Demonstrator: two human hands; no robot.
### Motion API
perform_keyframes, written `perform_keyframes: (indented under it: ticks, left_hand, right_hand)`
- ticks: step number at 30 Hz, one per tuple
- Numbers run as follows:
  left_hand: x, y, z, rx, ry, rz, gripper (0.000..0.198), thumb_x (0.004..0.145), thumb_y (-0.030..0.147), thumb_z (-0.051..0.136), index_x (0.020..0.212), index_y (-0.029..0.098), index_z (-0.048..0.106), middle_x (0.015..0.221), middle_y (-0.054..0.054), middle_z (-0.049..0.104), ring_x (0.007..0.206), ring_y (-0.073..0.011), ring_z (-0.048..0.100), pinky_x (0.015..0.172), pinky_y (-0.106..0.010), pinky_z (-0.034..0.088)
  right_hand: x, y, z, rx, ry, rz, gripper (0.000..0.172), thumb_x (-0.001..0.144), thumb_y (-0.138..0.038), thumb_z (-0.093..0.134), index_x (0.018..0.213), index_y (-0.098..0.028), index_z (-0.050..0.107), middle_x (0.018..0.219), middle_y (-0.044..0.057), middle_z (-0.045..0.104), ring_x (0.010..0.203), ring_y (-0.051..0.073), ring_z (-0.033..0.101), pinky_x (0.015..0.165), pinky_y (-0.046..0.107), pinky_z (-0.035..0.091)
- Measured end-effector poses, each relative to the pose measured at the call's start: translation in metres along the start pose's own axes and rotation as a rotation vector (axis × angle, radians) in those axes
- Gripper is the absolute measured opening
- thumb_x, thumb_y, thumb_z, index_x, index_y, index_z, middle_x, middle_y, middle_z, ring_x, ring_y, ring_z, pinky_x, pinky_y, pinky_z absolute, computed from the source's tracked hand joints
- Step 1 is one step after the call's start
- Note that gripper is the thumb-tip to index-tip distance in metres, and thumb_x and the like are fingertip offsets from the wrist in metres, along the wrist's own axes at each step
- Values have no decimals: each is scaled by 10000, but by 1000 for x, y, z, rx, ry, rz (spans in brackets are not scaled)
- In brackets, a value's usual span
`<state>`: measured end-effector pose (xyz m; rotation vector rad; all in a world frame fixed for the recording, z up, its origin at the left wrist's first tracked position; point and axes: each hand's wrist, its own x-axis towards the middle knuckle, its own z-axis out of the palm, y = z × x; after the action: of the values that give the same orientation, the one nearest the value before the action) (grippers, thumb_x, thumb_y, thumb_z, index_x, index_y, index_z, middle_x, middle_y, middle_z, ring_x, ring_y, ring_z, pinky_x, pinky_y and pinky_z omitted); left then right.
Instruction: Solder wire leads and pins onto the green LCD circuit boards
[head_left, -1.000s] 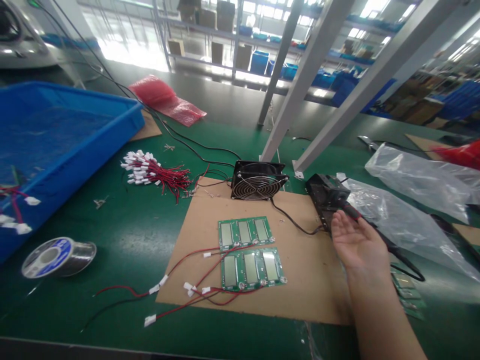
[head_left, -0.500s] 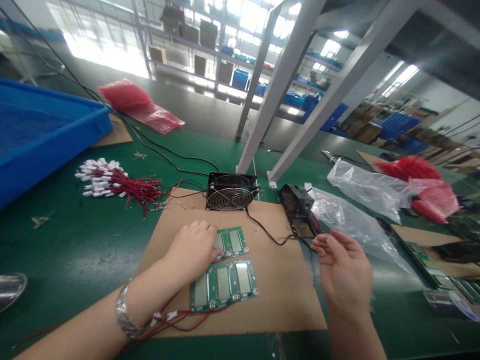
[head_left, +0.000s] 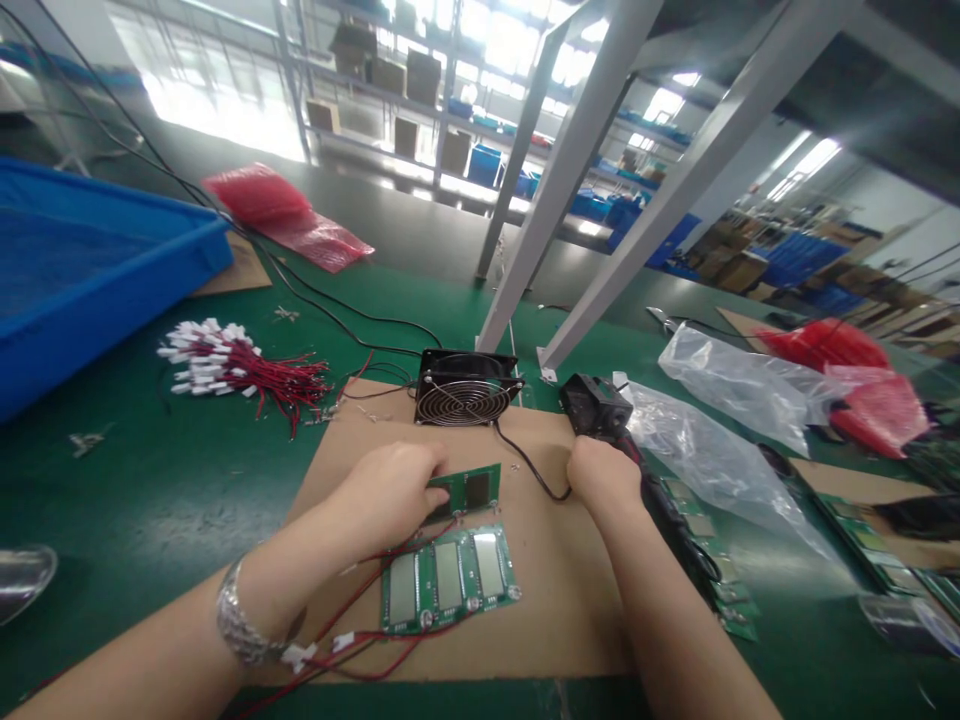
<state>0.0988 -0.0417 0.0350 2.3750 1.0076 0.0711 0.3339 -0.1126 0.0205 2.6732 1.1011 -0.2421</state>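
My left hand point(head_left: 401, 492) grips the upper green circuit board point(head_left: 481, 488) by its left part, fingers over the far edge and thumb in front. The board is tilted, so its display windows look dark. A second circuit board point(head_left: 450, 580) with three light display windows lies flat nearer to me. Red and black wires with white connectors point(head_left: 343, 642) run beside it. My right hand point(head_left: 606, 475) is closed just in front of the black soldering iron stand point(head_left: 596, 405); its fingertips, and anything in them, are hidden. A brown cardboard sheet point(head_left: 555, 600) lies beneath both boards.
A black fan point(head_left: 466, 388) stands behind the boards. Bundled red wires with white plugs point(head_left: 240, 365) lie left, near a blue bin point(head_left: 112, 260). Clear plastic bags point(head_left: 697, 460) and more boards lie right. Metal posts point(head_left: 540, 200) rise behind the fan.
My left hand has tilted the upper board up from the cardboard. My right hand has moved left and turned palm down, from beside the iron stand to in front of it.
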Motion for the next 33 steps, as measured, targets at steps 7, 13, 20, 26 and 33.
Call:
perform_keyframes:
  ticks: [7,13,20,26,33]
  left_hand:
    - [-34,-31,-58,-863,67,-101,175,667,282,585,695,187,441,637,20,565,579,-144,564,501,-234,424]
    - [-53,-63,-41,-1850,-18,-183,348,643,134,545,986,196,559,815,-18,678,687,-191,642,713,-381,507]
    - [-52,-58,-11,-2163,-216,-268,346,787,393,454,836,104,638,734,-81,690,669,-205,655,641,-308,511]
    - [-56,-53,1,-2146,-147,-286,359,862,376,359,1049,147,564,700,-58,667,562,-169,634,546,-260,483]
    - [-62,-57,2,-2069,-157,-74,523,860,326,393,1333,327,171,779,-29,650,630,-183,639,593,-292,485]
  right_hand:
    - [-6,4,-11,-43,90,-120,214,837,-302,480,936,-128,554,926,51,584,808,144,571,710,336,470]
    - [-43,-11,-38,181,352,-296,118,795,-268,487,791,-170,551,730,48,629,710,179,607,648,297,459]
    - [-90,-74,-57,655,498,-993,164,817,-189,455,910,-176,589,820,30,630,748,124,581,644,235,451]
    - [-99,-121,-57,603,387,-1118,198,822,-154,412,872,-153,603,725,42,578,659,153,534,552,270,416]
    - [-99,-134,-45,624,489,-1152,216,820,-144,412,913,-148,607,712,49,595,640,158,535,551,276,415]
